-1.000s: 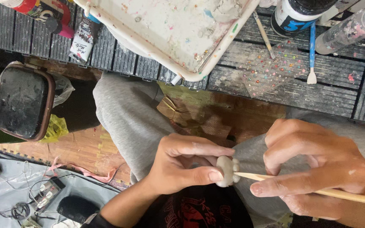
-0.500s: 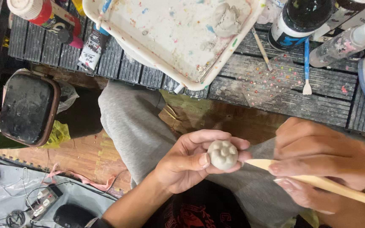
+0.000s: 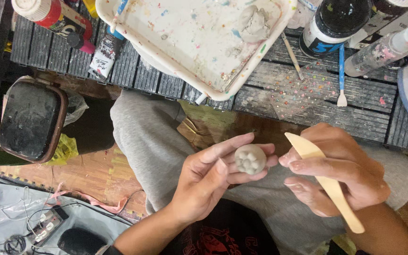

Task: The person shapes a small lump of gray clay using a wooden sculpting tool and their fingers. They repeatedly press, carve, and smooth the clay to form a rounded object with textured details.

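**Clay flower cradled, wooden tool held clear**

Everything is placed here against the paint-spattered white tray (image 3: 185, 52) at the top. Far to the tray's left, a red-and-white paint bottle (image 3: 43, 12) is seen lying on the dark slatted table (image 3: 270, 97), and a white paint tube (image 3: 104, 52) is laid just beside the tray's left edge. Well below the tray's left corner, a dark rounded container (image 3: 31, 120) is set on the floor. A grey lump of clay (image 3: 253, 22) is left inside the tray, toward its right side.

Below the tray, over the grey-trousered lap, the left hand (image 3: 208, 182) is curled around the small round clay piece (image 3: 250, 159); it is pinched between thumb and fingers, its petal-grooved face turned up. Just right of it, the right hand (image 3: 336, 177) is closed around a pale wooden modelling tool (image 3: 327, 182), whose blade tip is held just beside the clay, not touching. Right of the tray, a blue-handled brush (image 3: 341, 75) and a black bottle (image 3: 336, 23) are seen on the table.
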Demonstrator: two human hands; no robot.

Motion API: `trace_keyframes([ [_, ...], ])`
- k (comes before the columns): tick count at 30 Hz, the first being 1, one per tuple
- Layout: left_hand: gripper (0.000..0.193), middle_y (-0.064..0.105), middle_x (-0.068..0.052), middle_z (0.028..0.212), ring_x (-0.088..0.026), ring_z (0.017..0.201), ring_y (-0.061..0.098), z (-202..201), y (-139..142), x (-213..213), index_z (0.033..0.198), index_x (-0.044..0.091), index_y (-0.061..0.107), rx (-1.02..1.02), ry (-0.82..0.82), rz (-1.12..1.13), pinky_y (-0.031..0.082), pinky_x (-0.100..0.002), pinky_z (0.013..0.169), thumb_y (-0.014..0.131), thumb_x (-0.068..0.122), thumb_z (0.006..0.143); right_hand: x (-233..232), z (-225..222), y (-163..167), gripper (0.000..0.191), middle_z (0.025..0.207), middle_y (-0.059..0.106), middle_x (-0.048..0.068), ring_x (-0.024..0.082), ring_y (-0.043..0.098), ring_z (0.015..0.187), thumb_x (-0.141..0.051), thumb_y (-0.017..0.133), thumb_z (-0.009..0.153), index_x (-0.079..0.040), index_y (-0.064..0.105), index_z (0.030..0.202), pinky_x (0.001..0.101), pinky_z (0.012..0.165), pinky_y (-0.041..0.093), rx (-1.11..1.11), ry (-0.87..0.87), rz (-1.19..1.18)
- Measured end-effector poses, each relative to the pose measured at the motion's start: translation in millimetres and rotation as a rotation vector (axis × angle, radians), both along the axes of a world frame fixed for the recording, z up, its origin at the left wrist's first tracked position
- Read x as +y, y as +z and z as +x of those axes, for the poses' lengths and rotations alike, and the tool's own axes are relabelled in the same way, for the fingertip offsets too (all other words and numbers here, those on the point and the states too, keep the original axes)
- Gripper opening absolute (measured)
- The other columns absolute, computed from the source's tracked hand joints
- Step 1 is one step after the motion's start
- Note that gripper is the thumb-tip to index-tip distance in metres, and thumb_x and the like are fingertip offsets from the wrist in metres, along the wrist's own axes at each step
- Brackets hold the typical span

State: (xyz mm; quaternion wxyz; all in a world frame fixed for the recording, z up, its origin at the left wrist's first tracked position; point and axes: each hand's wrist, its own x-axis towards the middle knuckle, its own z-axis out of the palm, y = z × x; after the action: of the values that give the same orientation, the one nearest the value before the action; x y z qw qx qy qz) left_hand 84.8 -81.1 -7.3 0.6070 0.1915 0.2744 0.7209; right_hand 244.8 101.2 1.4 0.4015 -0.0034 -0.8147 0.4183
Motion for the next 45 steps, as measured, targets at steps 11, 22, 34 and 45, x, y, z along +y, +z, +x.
trace_keyframes([
  [11,0.049,0.06,-0.031,0.14,-0.039,0.126,0.065,-1,-6,11,0.151,-0.006,0.049,-0.308,0.0,-0.114,0.054,-0.051,0.112,0.061,0.017,0.109,-4,-16,13,0.033,0.1,0.074,0.017,0.027,0.071,0.092,-0.02,0.073,0.089,-0.001,0.063,0.115,0.039,0.076,0.058,0.043,0.059,-0.018],
  [22,0.045,0.058,-0.029,0.146,-0.039,0.132,0.063,3,2,9,0.149,-0.001,0.051,-0.188,0.067,-0.052,0.051,-0.054,0.117,0.064,0.014,0.108,6,-9,11,0.04,0.087,0.069,0.015,0.026,0.068,0.073,-0.03,0.067,0.1,0.009,0.065,0.106,0.0386,0.06,0.054,0.073,0.349,0.012],
  [34,0.045,0.058,-0.025,0.148,-0.038,0.139,0.059,4,3,8,0.149,0.001,0.051,-0.139,0.083,-0.037,0.049,-0.054,0.12,0.065,0.014,0.108,-1,-14,6,0.018,0.082,0.072,0.015,0.021,0.071,0.063,-0.003,0.068,0.094,0.013,0.066,0.101,0.035,0.055,0.058,0.025,0.24,-0.106],
  [45,0.045,0.061,-0.026,0.147,-0.03,0.132,0.063,4,-1,7,0.149,0.0,0.054,-0.101,0.063,-0.012,0.05,-0.046,0.12,0.068,0.016,0.109,-8,1,2,0.025,0.082,0.074,0.014,0.021,0.07,0.061,-0.012,0.06,0.101,0.01,0.07,0.099,0.0355,0.06,0.061,-0.043,0.155,-0.263],
])
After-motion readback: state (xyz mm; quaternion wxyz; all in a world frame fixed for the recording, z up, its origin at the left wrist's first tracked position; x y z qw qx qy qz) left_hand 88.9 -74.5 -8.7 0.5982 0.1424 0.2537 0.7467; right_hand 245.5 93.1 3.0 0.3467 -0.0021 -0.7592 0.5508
